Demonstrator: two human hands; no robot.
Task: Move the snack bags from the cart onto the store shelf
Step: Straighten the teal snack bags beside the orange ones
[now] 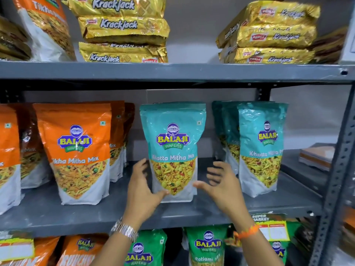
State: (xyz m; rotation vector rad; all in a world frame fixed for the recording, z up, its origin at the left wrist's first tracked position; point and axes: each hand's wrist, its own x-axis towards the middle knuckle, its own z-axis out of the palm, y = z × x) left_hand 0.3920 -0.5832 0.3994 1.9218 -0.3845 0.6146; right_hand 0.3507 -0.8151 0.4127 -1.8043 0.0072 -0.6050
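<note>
Our left hand (141,191) has its fingers spread wide, thumb tip touching the lower left corner of the teal Khatta Mitha Mix bag (173,150); our right hand (221,186), fingers equally apart, hovers just right of the bag without gripping it. The bag stands upright on the grey middle shelf (96,214), long axis vertical, printed face toward us. Our left fingers behind its edge blur out.

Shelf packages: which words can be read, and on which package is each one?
"Krackjack": gold packs, top shelf.
"BALAJI WAFERS Khatta Mitha Mix": teal bag between left hand and right hand.
"BALAJI, Tikha Mitha Mix": orange bag.
"BALAJI WAFERS": green bag.
"SUPER MARKET": tag.
Tag's small print: blurred.
</note>
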